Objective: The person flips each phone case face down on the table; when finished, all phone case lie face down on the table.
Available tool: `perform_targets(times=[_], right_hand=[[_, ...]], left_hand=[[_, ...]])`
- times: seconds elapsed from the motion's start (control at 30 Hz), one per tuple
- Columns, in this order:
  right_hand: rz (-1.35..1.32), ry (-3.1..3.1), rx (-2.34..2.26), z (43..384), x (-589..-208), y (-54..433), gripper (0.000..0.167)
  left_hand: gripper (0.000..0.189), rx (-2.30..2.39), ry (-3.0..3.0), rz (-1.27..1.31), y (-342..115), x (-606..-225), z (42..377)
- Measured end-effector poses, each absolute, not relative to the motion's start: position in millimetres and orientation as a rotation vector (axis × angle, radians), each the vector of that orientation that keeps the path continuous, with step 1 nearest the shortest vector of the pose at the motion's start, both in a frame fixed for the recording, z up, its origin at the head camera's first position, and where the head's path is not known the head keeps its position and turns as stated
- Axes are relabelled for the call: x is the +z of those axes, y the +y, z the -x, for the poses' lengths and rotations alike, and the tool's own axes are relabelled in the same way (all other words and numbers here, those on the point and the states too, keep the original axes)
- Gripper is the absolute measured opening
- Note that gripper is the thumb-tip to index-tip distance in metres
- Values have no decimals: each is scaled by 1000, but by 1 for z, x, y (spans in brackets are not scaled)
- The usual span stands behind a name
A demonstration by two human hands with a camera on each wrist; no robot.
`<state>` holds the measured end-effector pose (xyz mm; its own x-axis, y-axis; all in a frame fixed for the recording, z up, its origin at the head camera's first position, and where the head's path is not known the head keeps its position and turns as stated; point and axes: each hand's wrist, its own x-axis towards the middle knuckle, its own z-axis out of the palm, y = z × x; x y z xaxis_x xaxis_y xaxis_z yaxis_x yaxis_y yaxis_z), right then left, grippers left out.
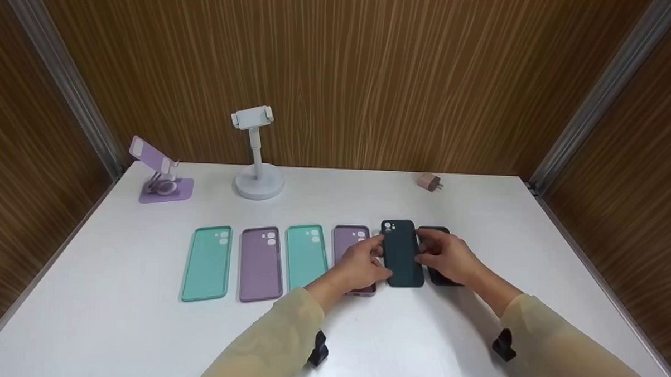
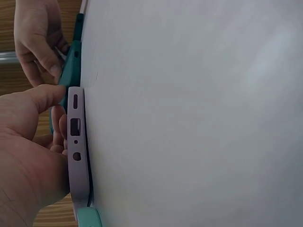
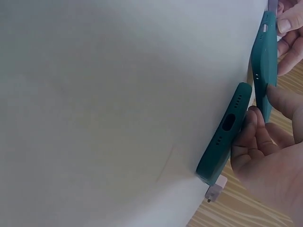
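Note:
A dark green phone case [image 1: 402,256], camera cutouts at its upper left, is held between both hands by its long sides. My left hand [image 1: 361,263] grips the left side, reaching over a purple phone case [image 1: 346,239] that it partly covers. On the opposite side, my right hand [image 1: 449,256] pinches the edge with thumb and fingers. A second dark green phone case [image 3: 225,135] lies on the table beneath the right hand, which hides much of it in the head view. In the right wrist view, the held case is tilted, with one edge close to the tabletop.
Left of the hands, a teal case [image 1: 306,254], another purple case [image 1: 261,267] and another teal case [image 1: 207,265] form a row on the white table [image 1: 113,314]. Behind stand a purple folding stand [image 1: 168,191] and a white phone holder [image 1: 259,181]. A pink plug adapter [image 1: 428,181] lies back right.

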<state>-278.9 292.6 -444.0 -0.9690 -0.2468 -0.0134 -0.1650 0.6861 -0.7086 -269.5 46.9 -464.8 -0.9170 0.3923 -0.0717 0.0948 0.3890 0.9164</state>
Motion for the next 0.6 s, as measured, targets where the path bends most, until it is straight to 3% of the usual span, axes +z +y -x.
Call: perform_targets(times=[0.6], right_hand=[[287,2804,-1068,282,-450,293,51]], left_hand=[[82,1467,2407,-403,48,-463,269]])
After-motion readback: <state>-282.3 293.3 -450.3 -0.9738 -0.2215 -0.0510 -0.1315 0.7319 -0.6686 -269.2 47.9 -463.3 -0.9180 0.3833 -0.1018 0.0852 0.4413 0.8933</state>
